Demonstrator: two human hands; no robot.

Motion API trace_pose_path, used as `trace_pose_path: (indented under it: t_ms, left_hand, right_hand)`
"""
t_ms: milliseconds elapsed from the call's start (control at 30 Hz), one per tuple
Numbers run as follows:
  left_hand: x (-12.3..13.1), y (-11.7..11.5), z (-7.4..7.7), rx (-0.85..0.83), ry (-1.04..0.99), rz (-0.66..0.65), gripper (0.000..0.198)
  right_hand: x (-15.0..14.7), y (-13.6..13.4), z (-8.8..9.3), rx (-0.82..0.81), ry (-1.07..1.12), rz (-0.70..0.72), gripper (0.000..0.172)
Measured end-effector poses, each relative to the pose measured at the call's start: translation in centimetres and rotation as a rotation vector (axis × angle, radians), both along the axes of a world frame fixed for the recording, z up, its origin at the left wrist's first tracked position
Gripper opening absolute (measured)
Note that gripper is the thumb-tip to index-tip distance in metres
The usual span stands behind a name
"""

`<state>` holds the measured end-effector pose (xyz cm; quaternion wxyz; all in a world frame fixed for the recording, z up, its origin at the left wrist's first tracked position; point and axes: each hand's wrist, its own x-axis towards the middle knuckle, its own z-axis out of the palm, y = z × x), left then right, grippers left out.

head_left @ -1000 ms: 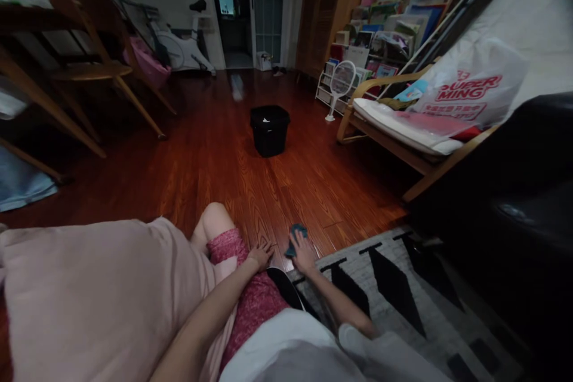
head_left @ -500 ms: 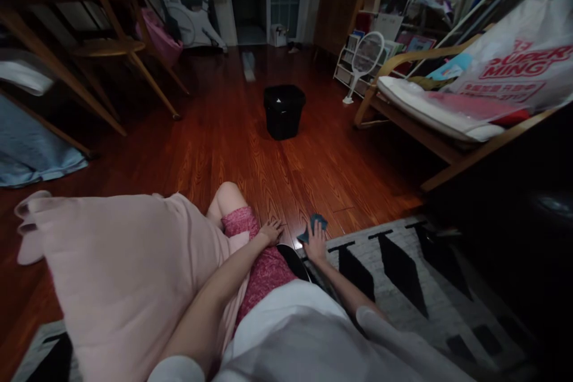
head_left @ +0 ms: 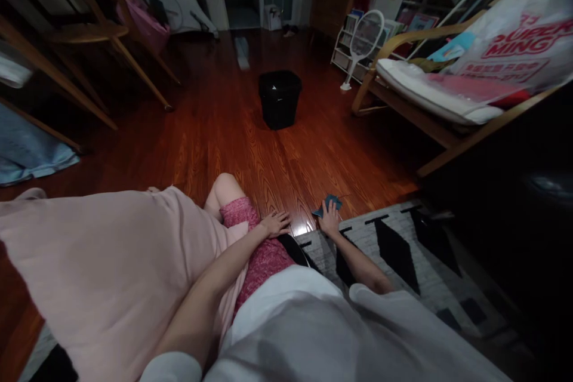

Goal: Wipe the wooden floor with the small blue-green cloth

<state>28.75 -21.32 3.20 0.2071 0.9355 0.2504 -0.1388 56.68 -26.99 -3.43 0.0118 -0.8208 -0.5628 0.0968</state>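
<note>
A dark blue cloth (head_left: 332,200) lies on the wooden floor at the rug's edge. My right hand (head_left: 330,219) holds it from above, fingers spread over it and partly covering it. My left hand (head_left: 276,224) rests beside my thigh in red shorts (head_left: 244,215), holding nothing, with its fingers stretched out and a little apart. A pale pink pillow (head_left: 111,268) lies across my lap, left of my left forearm.
A black bin (head_left: 280,101) stands on the floor ahead. On the right are a wooden armchair (head_left: 403,122) with a plastic bag (head_left: 528,42), and a racket (head_left: 367,36). A wooden chair (head_left: 89,33) stands at left. The patterned rug (head_left: 367,233) lies under me.
My right hand has moved forward and to the right, with the blue cloth under it. My left hand has shifted slightly to the right. The view has tilted down a little.
</note>
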Motion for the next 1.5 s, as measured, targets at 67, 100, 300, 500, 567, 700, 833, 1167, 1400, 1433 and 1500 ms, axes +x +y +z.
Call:
trace_pose_path:
  t_ms: [67, 100, 300, 500, 567, 700, 833, 1167, 1400, 1433, 1500]
  left_hand:
    - [0.5, -0.6, 0.0, -0.008, -0.041, -0.07, 0.062]
    - [0.7, -0.9, 0.0, -0.01, -0.059, -0.1, 0.062]
    - [0.6, -1.3, 0.0, -0.001, -0.079, -0.155, 0.065]
    - [0.0, -0.9, 0.2, -0.006, -0.052, -0.16, 0.068]
    - [0.0, -0.8, 0.2, -0.003, -0.054, -0.168, 0.068]
    - [0.0, -0.7, 0.1, 0.008, -0.067, -0.165, 0.071]
    - [0.0, -0.7, -0.2, 0.006, -0.084, -0.137, 0.075]
    - [0.0, -0.8, -0.4, -0.041, -0.058, -0.067, 0.075]
    - [-0.1, -0.5, 0.1, -0.052, -0.052, -0.071, 0.079]
    - [-0.1, -0.5, 0.2, -0.053, -0.049, -0.066, 0.079]
    - [-0.1, -0.6, 0.2, -0.052, -0.046, -0.059, 0.08]
  right_hand:
    - [-1.4, -1.9, -0.6, 0.007, 0.012, 0.086, 0.081]
    - [-2.3, -3.0, -1.0, 0.021, 0.021, 0.148, 0.083]
    - [-6.0, -7.5, -2.3, 0.109, 0.083, 0.404, 0.093]
    - [-2.5, -1.6, -0.3, 0.059, 0.086, 0.176, 0.08]
    - [-2.2, 0.6, 0.4, 0.043, 0.064, 0.046, 0.08]
    - [-4.5, 1.6, 0.2, 0.038, 0.043, -0.034, 0.083]
    - [-7.6, -1.6, -1.8, 0.097, 0.062, 0.282, 0.091]
    - [3.2, -0.1, 0.4, 0.065, 0.022, -0.006, 0.073]
    - [1.0, 1.9, -0.3, 0.122, -0.012, -0.193, 0.076]
    - [-1.0, 1.6, -0.7, 0.133, -0.001, -0.113, 0.078]
    - [-5.2, 0.6, -1.6, 0.153, 0.03, 0.086, 0.081]
